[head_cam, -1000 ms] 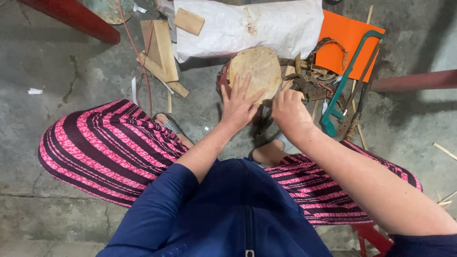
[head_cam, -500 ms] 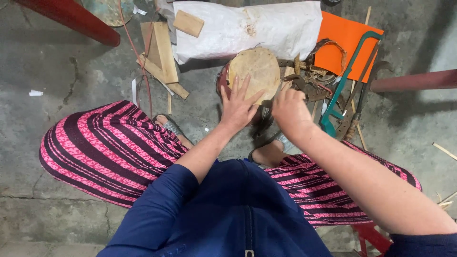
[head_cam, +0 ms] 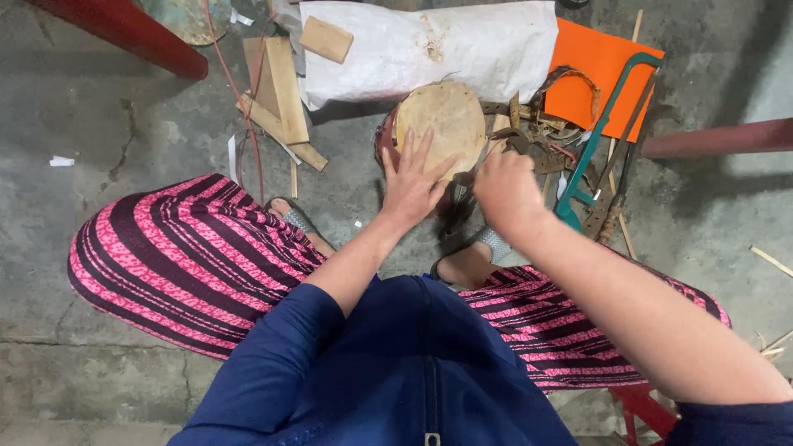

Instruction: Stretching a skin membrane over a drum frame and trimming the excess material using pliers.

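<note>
Left hand: our left hand [head_cam: 410,183] lies flat with the fingers spread wide, the fingertips resting on the near edge of the round wooden disc [head_cam: 440,120]; it grips nothing.
Right hand: our right hand [head_cam: 505,188] is curled into a loose fist just beside the disc's right edge; something thin and dark shows at the fingers, but we cannot tell what it is or whether we truly hold it.
Round wooden disc: pale, with a reddish rim on its left side, it sits on the floor straight ahead of us, between our knees and the white sack [head_cam: 429,48].
Feet: our sandalled feet [head_cam: 467,260] show just below the two hands.
Skirt: our pink and dark striped skirt [head_cam: 186,260] spreads over both knees.
Right of the disc: a heap of bent dark scraps [head_cam: 545,124], a green-framed saw [head_cam: 607,128] and an orange sheet [head_cam: 599,70] partly under them.
Left of the disc: wooden offcuts [head_cam: 277,95] lie crossed on the concrete floor [head_cam: 99,132], with a small wood block [head_cam: 326,39] on the sack's corner.
Far corners: a red beam [head_cam: 136,31] runs top left, another red beam [head_cam: 719,138] to the right.
</note>
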